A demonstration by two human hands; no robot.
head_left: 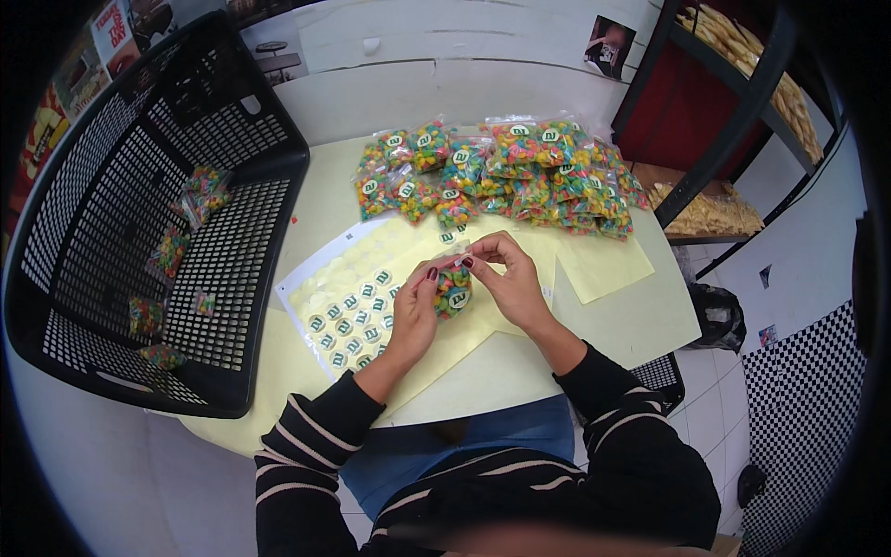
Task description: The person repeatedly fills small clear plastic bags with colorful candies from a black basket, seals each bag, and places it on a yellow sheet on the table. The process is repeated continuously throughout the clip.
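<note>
Between my hands is a small clear plastic bag of colourful candies (454, 287) with a round sticker on its front. My left hand (418, 306) grips its left side, thumb on the front near the top. The thumb and fingers of my right hand (511, 282) pinch the bag's top edge at the right. Under the hands lies a sheet of round printed stickers (334, 289), many spots at its upper part without print. Yellowish paper sheets (424, 369) lie beneath it. Behind my hands, many filled candy bags (522, 174) with round stickers are heaped at the table's back.
A large black perforated plastic crate (261, 244) stands at the left, with several candy bags (170, 254) inside. A rack with bagged snacks (710, 209) is at the right. A black plastic bag (717, 317) lies below the table's right edge. A white wall borders the back.
</note>
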